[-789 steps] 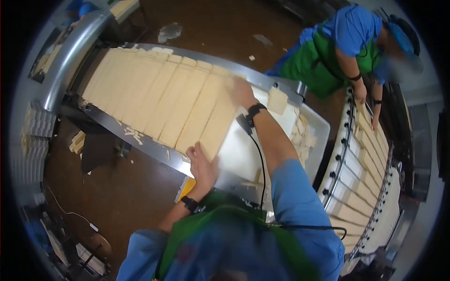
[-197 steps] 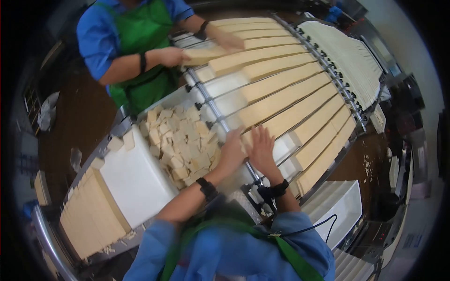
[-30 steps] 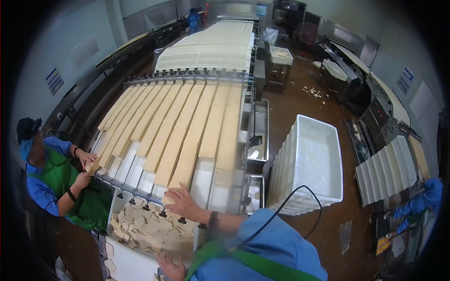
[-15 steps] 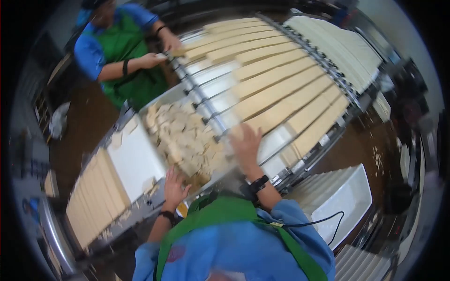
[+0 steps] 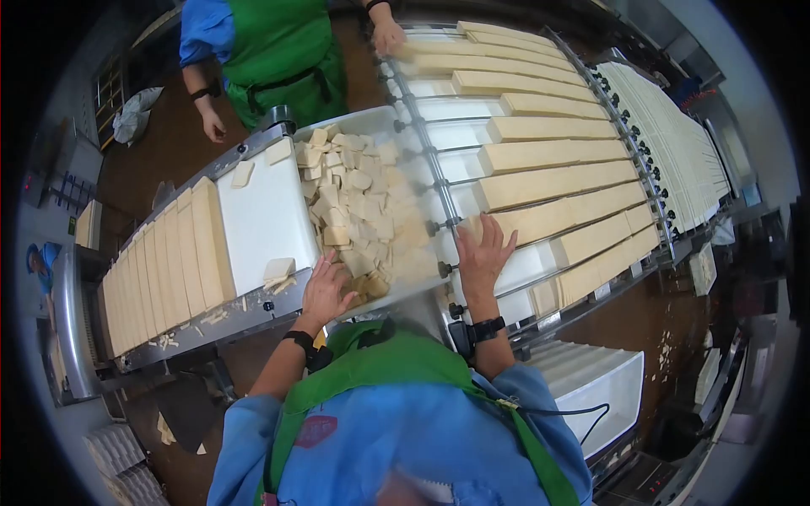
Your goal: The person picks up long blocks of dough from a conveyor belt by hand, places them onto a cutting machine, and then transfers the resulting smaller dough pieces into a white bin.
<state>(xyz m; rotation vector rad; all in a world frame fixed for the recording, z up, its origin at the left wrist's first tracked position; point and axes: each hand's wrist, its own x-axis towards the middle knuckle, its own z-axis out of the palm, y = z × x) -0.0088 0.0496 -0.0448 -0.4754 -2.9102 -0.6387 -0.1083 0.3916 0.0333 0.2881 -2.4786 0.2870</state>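
Note:
My right hand (image 5: 483, 257), wearing a black wristband, has its fingers spread at the near end of a long pale dough strip (image 5: 540, 218) on the railed conveyor. Whether it grips a piece there I cannot make out; the fingertips touch or nearly touch the strip's end. My left hand (image 5: 327, 291) is open, with fingers stretched out over the wall between the white belt and a white tub (image 5: 380, 120). Loose cut dough pieces (image 5: 350, 190) fill the tub, blurred on the side near my right hand.
A co-worker in a green apron (image 5: 283, 51) stands across, one hand (image 5: 388, 35) at the far strips. Pale slabs (image 5: 169, 261) stand in a row on the left belt (image 5: 257, 223). A white dough sheet (image 5: 662, 143) lies behind the rails. A white crate (image 5: 612, 388) sits below right.
My view has swung, so the conveyor appears further right. My right hand has moved from beside the tub to a strip's end. One of the co-worker's hands has dropped to their side.

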